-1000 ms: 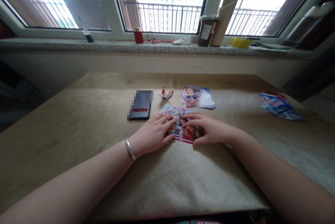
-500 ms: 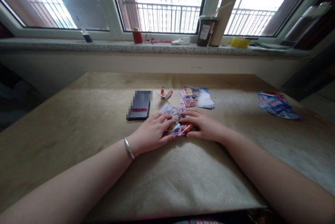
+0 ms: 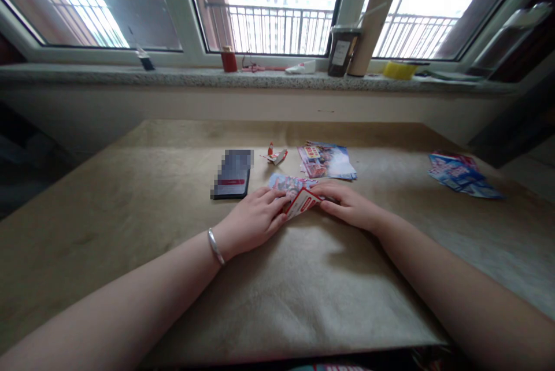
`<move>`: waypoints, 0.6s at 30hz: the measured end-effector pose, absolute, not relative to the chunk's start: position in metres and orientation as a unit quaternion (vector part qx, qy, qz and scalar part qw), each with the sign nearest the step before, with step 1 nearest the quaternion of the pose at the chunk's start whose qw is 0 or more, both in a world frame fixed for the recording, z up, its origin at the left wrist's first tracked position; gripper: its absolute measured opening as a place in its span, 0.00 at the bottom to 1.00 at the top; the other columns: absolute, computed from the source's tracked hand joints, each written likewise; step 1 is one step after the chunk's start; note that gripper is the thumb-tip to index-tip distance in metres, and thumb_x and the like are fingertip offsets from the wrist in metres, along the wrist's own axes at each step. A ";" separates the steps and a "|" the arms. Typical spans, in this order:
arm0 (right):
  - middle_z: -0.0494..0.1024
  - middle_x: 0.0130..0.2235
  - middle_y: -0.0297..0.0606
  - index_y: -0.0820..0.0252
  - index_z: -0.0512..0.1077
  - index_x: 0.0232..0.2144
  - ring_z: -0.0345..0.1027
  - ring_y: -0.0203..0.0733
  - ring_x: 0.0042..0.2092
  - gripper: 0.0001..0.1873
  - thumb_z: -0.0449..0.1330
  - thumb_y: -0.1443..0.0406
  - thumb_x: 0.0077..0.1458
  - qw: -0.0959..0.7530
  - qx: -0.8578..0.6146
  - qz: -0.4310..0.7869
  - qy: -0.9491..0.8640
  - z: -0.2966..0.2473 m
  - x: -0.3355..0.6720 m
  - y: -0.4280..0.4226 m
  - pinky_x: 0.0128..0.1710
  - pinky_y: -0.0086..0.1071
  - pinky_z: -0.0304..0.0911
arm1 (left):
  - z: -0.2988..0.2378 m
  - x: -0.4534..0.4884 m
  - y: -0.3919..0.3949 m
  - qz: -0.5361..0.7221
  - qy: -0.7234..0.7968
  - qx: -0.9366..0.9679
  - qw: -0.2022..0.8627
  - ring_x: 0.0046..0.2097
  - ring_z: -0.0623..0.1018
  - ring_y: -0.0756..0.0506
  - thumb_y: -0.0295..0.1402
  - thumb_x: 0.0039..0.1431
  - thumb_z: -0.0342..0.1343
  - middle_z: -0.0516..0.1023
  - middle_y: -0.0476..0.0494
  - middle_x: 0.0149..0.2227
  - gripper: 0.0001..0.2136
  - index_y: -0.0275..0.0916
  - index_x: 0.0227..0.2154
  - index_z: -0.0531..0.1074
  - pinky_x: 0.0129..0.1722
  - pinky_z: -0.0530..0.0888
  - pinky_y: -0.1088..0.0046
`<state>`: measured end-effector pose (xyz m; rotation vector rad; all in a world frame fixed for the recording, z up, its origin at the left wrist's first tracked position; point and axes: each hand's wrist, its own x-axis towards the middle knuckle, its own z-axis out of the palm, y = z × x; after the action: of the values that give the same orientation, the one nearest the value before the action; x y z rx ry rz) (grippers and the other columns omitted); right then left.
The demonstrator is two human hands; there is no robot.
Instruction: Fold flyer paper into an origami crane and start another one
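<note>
On a table with a gold-toned cover [image 3: 277,296], we see from left to right a silver bangle [image 3: 215,247] on the left wrist, and just beyond it a dark smartphone [image 3: 234,174], partly pixelated. The left hand [image 3: 255,216] lies palm down, its fingers spread and pressing on the left part of a printed leaflet [image 3: 302,203]. Behind this leaflet we note a small red-and-white paper scrap [image 3: 276,155], bent upward. The leaflet lies between the two hands, its near edge folded over to show a red-bordered white back. Farther back rests a loose stack of similar leaflets [image 3: 332,163]. At the fold's right end, the right hand [image 3: 349,203] pinches the flap between thumb and bent fingers. Well apart, at far right, we find an overlapping pile of blue-and-red printed papers [image 3: 462,175].
</note>
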<state>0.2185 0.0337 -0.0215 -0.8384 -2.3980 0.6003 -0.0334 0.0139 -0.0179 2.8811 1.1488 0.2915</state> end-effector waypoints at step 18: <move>0.72 0.27 0.34 0.61 0.70 0.30 0.64 0.36 0.29 0.11 0.51 0.62 0.57 0.201 -0.400 0.322 -0.834 -0.010 0.228 0.032 0.29 0.29 0.61 | -0.010 -0.027 0.003 0.113 0.261 0.958 0.029 0.53 0.69 0.43 0.35 0.65 0.44 0.69 0.44 0.56 0.15 0.40 0.51 0.68 0.56 0.65 0.61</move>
<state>0.2278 0.0317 -0.0096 -1.1169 -2.3304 0.8986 -0.0271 0.0026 -0.0104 2.9567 0.8045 0.3493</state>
